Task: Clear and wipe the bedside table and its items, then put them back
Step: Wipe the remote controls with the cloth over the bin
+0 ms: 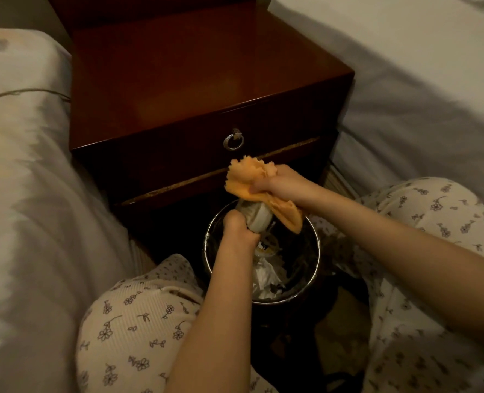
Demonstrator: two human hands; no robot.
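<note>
Head view, the only one. A pale cylindrical item [256, 216] is grasped at its lower end by the left hand [238, 226], with the fingers curled round it. What the item is cannot be told in the dim light. It is held tilted above the waste bin [317, 259], in front of the bedside table [178, 80] and below its top.

An orange cloth [243, 177] is bunched and clenched in the right hand [282, 185]. The cloth is pressed against the item's upper end, and one corner is draped down beside the item over the bin.

The bin is round with a shiny rim and is set on the floor against the table's base, between the person's knees. Crumpled white paper [265, 276] is seen inside it.

The table is dark polished wood. A drawer [164, 154] with a metal ring pull [233, 140] is seen on its front, just above the cloth.

White-sheeted beds are placed on both sides, the left bed [22, 165] and the right bed [419, 95], each close against the table. Floral-print trousers [127, 321] are worn on both legs.
</note>
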